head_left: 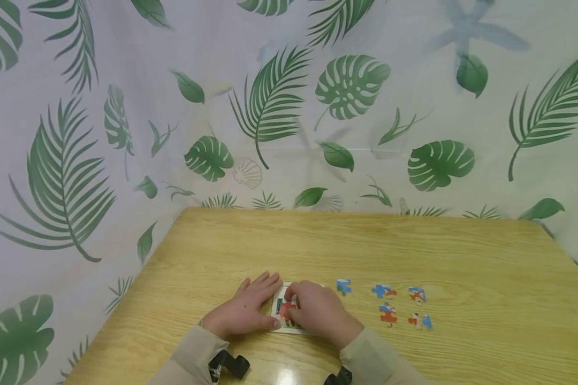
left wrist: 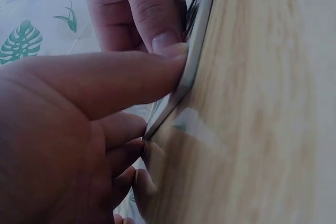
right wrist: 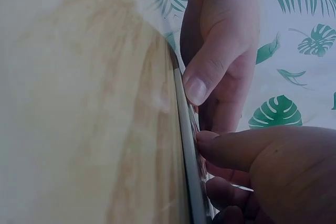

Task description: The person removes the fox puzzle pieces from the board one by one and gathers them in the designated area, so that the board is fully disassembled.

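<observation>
A small white-rimmed puzzle board lies between both hands, with a colourful picture partly covered. My left hand rests at its left side, fingers extended and thumb on the near left corner. Over the board, my right hand bends its thumb and index finger around a red-patterned piece. The left wrist view shows my left hand touching the board's edge. In the right wrist view, my right hand's thumb meets the board's face; its other fingers are curled and partly hidden.
Several loose puzzle pieces lie right of the board: a blue one, blue and red ones, a red one, and others farther right. Leaf-patterned cloth hangs behind the wooden table.
</observation>
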Demonstrator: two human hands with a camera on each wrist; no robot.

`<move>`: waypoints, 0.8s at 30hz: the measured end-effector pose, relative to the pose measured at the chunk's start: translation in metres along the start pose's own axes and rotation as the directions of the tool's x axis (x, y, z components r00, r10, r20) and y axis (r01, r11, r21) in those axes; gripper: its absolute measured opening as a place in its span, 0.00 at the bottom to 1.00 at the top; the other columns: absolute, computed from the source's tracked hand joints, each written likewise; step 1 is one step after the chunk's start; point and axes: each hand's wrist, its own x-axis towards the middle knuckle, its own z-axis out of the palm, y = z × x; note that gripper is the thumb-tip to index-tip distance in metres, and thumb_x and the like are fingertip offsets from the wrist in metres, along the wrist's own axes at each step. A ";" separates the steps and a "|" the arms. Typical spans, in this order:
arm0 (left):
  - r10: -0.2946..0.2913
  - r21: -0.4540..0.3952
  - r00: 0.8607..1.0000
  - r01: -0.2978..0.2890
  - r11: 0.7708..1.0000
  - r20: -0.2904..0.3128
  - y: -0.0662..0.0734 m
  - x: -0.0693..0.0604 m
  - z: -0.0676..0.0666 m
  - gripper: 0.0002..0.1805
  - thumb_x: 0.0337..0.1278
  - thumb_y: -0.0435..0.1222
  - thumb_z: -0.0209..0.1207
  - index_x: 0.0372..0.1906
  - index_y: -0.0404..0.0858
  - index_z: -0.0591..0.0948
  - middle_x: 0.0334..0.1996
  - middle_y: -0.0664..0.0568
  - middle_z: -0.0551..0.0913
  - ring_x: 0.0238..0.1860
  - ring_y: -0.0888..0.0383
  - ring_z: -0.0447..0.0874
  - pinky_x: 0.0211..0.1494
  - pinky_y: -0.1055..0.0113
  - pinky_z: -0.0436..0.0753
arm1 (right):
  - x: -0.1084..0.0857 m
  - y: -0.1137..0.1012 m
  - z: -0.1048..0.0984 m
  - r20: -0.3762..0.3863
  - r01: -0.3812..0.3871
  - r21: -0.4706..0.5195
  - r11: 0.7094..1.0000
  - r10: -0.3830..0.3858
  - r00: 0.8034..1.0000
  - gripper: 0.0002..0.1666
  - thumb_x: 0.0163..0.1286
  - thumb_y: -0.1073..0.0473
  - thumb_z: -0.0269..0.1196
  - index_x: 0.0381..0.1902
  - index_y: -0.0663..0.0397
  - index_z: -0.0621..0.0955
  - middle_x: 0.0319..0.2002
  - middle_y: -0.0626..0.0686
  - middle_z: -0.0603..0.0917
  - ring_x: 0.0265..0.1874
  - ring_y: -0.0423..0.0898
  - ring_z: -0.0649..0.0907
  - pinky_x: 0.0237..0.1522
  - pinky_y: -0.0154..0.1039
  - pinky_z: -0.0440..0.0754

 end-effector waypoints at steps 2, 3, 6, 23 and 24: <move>-0.004 -0.003 1.000 0.004 1.000 -0.002 0.001 0.000 0.000 0.48 0.62 0.48 0.66 0.80 0.37 0.57 0.80 0.46 0.52 0.80 0.46 0.40 0.77 0.41 0.35 | 0.000 -0.001 0.000 -0.003 -0.008 0.007 1.000 0.008 1.000 0.09 0.67 0.51 0.69 0.41 0.46 0.84 0.24 0.40 0.75 0.20 0.38 0.74 0.24 0.39 0.72; -0.005 -0.001 1.000 0.005 1.000 -0.004 0.001 0.000 0.000 0.48 0.61 0.48 0.66 0.80 0.37 0.57 0.80 0.46 0.52 0.80 0.46 0.40 0.77 0.41 0.36 | 0.000 -0.002 0.000 -0.004 -0.011 0.014 1.000 0.011 1.000 0.09 0.67 0.51 0.69 0.41 0.46 0.84 0.24 0.41 0.75 0.20 0.38 0.73 0.24 0.39 0.71; -0.007 0.012 1.000 0.007 1.000 -0.012 0.002 0.000 0.000 0.48 0.60 0.48 0.66 0.80 0.36 0.58 0.80 0.46 0.53 0.80 0.46 0.41 0.77 0.40 0.37 | -0.001 -0.003 -0.001 -0.011 -0.020 0.032 0.999 0.020 1.000 0.09 0.66 0.51 0.70 0.41 0.47 0.84 0.24 0.41 0.75 0.21 0.39 0.73 0.25 0.39 0.71; -0.002 0.007 1.000 0.002 1.000 -0.009 0.003 -0.001 -0.001 0.48 0.60 0.48 0.66 0.79 0.35 0.58 0.80 0.45 0.53 0.80 0.46 0.41 0.77 0.39 0.38 | -0.004 -0.002 0.000 -0.097 -0.036 0.201 0.979 0.056 0.994 0.10 0.66 0.55 0.71 0.33 0.42 0.78 0.22 0.40 0.76 0.20 0.38 0.73 0.23 0.36 0.71; -0.002 0.008 1.000 0.003 1.000 -0.008 0.003 -0.001 -0.001 0.48 0.60 0.48 0.66 0.79 0.35 0.58 0.80 0.45 0.53 0.80 0.46 0.41 0.77 0.39 0.38 | -0.004 -0.002 0.000 -0.099 -0.034 0.203 0.979 0.055 0.994 0.10 0.66 0.55 0.71 0.32 0.42 0.78 0.22 0.40 0.76 0.19 0.38 0.73 0.23 0.35 0.71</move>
